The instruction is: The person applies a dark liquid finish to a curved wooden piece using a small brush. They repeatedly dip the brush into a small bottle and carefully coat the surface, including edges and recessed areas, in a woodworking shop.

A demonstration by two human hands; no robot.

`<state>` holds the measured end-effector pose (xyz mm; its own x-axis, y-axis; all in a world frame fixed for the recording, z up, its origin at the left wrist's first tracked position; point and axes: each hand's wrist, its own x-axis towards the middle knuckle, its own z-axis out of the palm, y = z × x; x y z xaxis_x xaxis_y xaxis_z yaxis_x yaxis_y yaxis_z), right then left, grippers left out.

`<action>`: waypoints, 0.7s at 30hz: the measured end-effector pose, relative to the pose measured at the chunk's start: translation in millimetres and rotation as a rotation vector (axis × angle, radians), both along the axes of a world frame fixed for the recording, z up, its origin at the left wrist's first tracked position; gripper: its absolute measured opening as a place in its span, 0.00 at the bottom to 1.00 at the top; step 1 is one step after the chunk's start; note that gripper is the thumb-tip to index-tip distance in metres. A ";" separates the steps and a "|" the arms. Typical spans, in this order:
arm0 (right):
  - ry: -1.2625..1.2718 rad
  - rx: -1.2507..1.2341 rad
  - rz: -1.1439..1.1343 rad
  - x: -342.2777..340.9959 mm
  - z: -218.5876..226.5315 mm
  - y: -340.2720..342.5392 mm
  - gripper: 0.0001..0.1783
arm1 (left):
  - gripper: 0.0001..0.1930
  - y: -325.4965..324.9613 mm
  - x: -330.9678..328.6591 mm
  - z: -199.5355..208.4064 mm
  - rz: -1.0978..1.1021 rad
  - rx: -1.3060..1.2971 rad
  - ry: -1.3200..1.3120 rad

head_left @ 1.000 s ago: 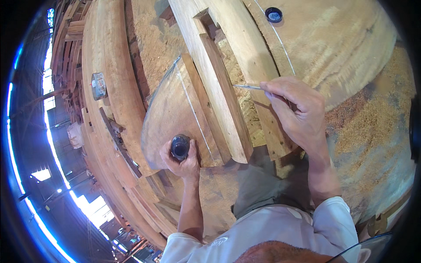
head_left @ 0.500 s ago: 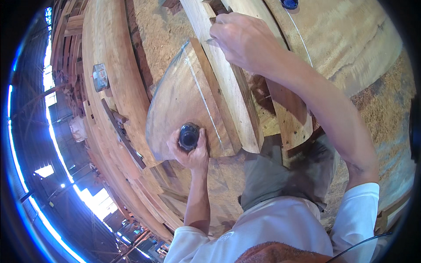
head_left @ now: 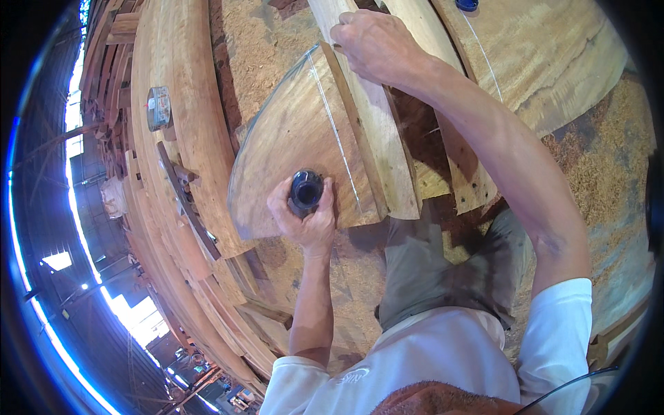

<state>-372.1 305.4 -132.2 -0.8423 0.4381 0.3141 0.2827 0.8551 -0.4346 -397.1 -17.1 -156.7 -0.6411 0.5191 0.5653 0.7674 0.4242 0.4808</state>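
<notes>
My left hand (head_left: 304, 221) is closed around a dark, round, cup-like object (head_left: 306, 190) with a black hollow in its top. It is over a broad wooden board (head_left: 277, 162) with one curved edge, near the board's close end. A thin white line (head_left: 333, 131) runs lengthwise along that board. My right hand (head_left: 377, 45) is farther off, above a pale timber beam (head_left: 384, 138) beside the board. Its fingers are bent and pressed together; whatever they hold, if anything, is hidden under the hand.
Another wooden slab (head_left: 546, 55) with a white line lies at the right, a small blue object (head_left: 467, 4) at its far side. Long timbers (head_left: 187, 83) run along the left, with a clear roll of tape (head_left: 158, 108) and a dark bar (head_left: 187, 200) on them. Sawdust (head_left: 595, 159) covers the ground.
The whole view has shifted slightly, so the boards and both hands appear higher. The dark object's top now faces a little more to the right. Both hands keep nearly the same places on the wood.
</notes>
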 end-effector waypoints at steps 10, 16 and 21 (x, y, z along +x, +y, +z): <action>-0.025 -0.020 0.009 10.1 -3.2 -11.6 0.09 | 0.34 4.6 3.4 3.3 0.008 -0.002 -0.003; 0.060 -0.012 0.012 26.3 -8.0 -24.6 0.06 | 0.35 4.3 -3.3 -2.5 -0.012 0.030 0.008; 0.044 -0.061 0.042 42.1 -6.4 -36.4 0.07 | 0.33 6.2 -3.1 -1.9 0.006 0.042 -0.009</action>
<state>-330.0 268.9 -138.6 -0.8461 0.4226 0.3248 0.2270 0.8371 -0.4977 -400.2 -10.9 -158.6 -0.6491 0.4916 0.5805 0.7606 0.4080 0.5050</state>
